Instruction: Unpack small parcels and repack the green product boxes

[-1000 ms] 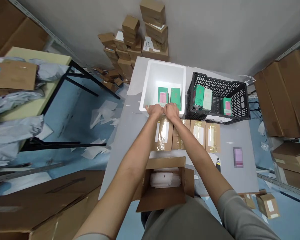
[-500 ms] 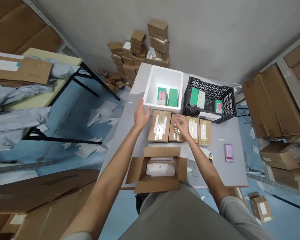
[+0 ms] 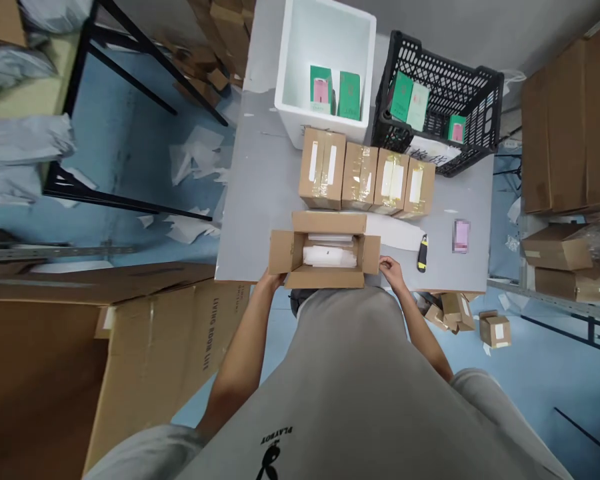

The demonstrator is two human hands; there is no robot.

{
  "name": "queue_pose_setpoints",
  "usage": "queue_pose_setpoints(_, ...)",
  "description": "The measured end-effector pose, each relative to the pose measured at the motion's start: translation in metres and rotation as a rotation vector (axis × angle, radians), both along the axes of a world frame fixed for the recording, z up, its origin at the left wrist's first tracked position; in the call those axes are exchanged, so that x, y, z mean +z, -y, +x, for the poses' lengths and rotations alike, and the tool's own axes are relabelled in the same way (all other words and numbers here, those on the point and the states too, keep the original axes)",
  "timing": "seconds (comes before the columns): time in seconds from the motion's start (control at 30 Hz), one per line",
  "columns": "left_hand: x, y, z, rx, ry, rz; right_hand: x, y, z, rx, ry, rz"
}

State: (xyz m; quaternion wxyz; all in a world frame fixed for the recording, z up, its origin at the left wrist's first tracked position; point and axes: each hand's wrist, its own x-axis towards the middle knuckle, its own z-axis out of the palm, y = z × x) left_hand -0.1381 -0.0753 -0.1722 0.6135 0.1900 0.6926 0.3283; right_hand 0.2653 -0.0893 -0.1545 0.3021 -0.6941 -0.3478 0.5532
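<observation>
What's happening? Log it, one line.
left hand: at left flap of open box | right hand: by right flap | taped boxes: four in row | cutter: on table

Grey short-sleeved top (image 3: 360,373), plain cloth over most of the torso, soft creases. Black "PLAYBOY" lettering (image 3: 276,437) near six o'clock of the view; black emblem (image 3: 269,463) just under it, cut off by the edge. Left sleeve (image 3: 145,453) between seven and eight o'clock, right sleeve (image 3: 495,407) at four; both loose, same grey, ending around the elbows. Forearms and hands bare.
</observation>
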Motion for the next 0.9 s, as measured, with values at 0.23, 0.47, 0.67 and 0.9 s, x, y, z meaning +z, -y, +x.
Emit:
queue_pose_setpoints(0.23,0.02,0.008,0.007,-0.033,0.138,0.047,-0.003,-0.013,-0.02,0.092,-0.111,-0.013)
queue_pose_setpoints(0.47,0.029,0.017,0.008,-0.121,0.181,0.03,0.022,-0.009,-0.048,0.222,-0.145,-0.007)
queue_pose_setpoints(0.67,0.033,0.04,-0.006,-0.153,0.193,0.068,0.042,0.021,-0.046,0.151,-0.166,-0.011)
queue_pose_setpoints(0.9,0.04,0.05,0.001,-0.35,0.295,0.058,0.071,0.105,-0.042,-0.115,-0.095,-0.063)
